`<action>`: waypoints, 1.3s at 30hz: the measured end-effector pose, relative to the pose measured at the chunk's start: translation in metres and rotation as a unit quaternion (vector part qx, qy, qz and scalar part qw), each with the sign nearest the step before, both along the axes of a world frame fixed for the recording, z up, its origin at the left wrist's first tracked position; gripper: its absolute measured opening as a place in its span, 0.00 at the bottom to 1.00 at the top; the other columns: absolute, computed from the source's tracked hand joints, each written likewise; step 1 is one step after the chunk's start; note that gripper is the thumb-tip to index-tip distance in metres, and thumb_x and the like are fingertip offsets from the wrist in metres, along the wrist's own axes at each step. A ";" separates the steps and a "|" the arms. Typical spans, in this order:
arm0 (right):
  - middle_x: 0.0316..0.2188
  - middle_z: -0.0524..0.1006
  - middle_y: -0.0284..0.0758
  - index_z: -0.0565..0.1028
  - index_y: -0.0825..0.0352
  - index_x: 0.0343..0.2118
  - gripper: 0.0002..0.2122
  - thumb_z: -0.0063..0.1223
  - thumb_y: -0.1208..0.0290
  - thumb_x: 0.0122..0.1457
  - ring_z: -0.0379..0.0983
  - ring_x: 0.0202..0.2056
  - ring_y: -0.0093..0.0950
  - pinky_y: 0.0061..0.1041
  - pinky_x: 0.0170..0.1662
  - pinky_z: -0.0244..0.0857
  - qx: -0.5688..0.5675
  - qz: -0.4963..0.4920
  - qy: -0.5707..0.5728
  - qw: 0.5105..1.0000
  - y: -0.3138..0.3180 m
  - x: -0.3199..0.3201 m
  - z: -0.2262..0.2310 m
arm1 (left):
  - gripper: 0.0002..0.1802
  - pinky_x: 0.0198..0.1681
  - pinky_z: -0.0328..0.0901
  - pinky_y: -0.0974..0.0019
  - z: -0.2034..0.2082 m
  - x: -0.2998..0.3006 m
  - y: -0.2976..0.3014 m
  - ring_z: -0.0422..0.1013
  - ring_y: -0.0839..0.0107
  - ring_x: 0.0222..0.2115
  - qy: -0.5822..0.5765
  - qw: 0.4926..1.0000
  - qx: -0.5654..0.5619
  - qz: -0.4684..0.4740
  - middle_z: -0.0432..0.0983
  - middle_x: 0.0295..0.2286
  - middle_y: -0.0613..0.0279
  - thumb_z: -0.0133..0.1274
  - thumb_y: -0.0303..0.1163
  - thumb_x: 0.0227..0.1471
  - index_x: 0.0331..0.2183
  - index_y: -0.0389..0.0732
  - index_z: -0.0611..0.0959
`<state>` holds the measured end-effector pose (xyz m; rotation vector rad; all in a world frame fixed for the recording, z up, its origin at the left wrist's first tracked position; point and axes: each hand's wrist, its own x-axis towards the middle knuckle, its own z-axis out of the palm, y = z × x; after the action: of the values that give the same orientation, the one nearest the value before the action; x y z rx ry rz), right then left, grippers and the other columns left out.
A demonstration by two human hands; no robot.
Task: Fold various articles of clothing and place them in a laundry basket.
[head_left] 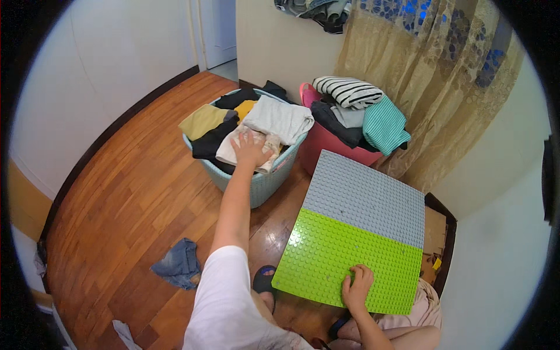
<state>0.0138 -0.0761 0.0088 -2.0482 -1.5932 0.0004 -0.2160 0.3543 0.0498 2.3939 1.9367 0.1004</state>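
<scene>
My left arm reaches forward, and my left hand [251,150] lies with spread fingers on a folded cream garment [232,150] near the front of a light blue basket [265,185]. Beside that garment in the basket are a folded light grey garment [279,116], a black garment [211,143], an olive-yellow one [204,121] and a bit of orange cloth [245,109]. My right hand [357,289] rests, loosely curled with thumb apart, on the green studded half [326,256] of a board, close to its near edge. Nothing shows in its fingers.
Behind the board's grey studded half [367,192] stands a pink basket [326,140] heaped with clothes, including a black-and-white striped garment [348,91] and a teal striped one [385,125]. Denim cloth [179,263] and a pale grey cloth [125,334] lie on the wooden floor. Sheer curtains [420,105] hang behind.
</scene>
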 end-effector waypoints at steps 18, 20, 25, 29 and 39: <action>0.41 0.65 0.45 0.68 0.70 0.36 0.12 0.47 0.79 0.47 0.58 0.45 0.42 0.39 0.50 0.50 0.012 0.026 -0.012 1.000 0.001 -0.006 -0.014 | 0.16 0.41 0.62 0.55 -0.239 -0.236 -0.292 0.66 0.48 0.39 -0.253 0.896 0.205 0.302 0.72 0.33 0.45 0.51 0.27 0.37 0.34 0.33 0.76; 0.41 0.65 0.45 0.68 0.70 0.36 0.12 0.47 0.79 0.46 0.58 0.45 0.42 0.39 0.50 0.50 0.014 0.014 -0.029 0.999 0.002 -0.002 -0.015 | 0.21 0.44 0.62 0.54 -0.258 -0.252 -0.313 0.65 0.48 0.42 -0.119 0.886 -0.012 0.448 0.70 0.37 0.48 0.54 0.30 0.38 0.38 0.35 0.74; 0.39 0.65 0.45 0.67 0.70 0.35 0.11 0.47 0.80 0.45 0.59 0.44 0.43 0.38 0.49 0.52 0.006 -0.001 -0.045 0.999 0.003 -0.006 -0.007 | 0.27 0.45 0.61 0.53 -0.298 -0.270 -0.344 0.61 0.53 0.46 -0.020 0.850 -0.143 0.506 0.65 0.43 0.55 0.60 0.38 0.37 0.41 0.45 0.69; 0.40 0.64 0.45 0.66 0.70 0.36 0.12 0.46 0.80 0.45 0.58 0.44 0.43 0.39 0.49 0.51 -0.005 -0.010 -0.052 0.999 0.007 -0.013 -0.012 | 0.23 0.46 0.59 0.58 -0.309 -0.287 -0.345 0.63 0.54 0.43 0.056 0.879 -0.117 0.460 0.68 0.41 0.56 0.59 0.36 0.37 0.39 0.47 0.72; 0.39 0.66 0.42 0.68 0.67 0.35 0.12 0.50 0.76 0.44 0.59 0.43 0.42 0.39 0.47 0.52 -0.020 -0.004 0.006 1.000 0.009 0.002 -0.004 | 0.16 0.31 0.62 0.69 -0.157 -0.331 -0.237 0.68 0.71 0.29 -0.585 0.739 -0.048 0.331 0.73 0.26 0.58 0.45 0.28 0.36 0.33 0.41 0.77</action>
<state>0.0155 -0.0672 0.0050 -2.0825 -1.5894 0.0416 -0.5472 0.1178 -0.1075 0.8674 1.7697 1.1520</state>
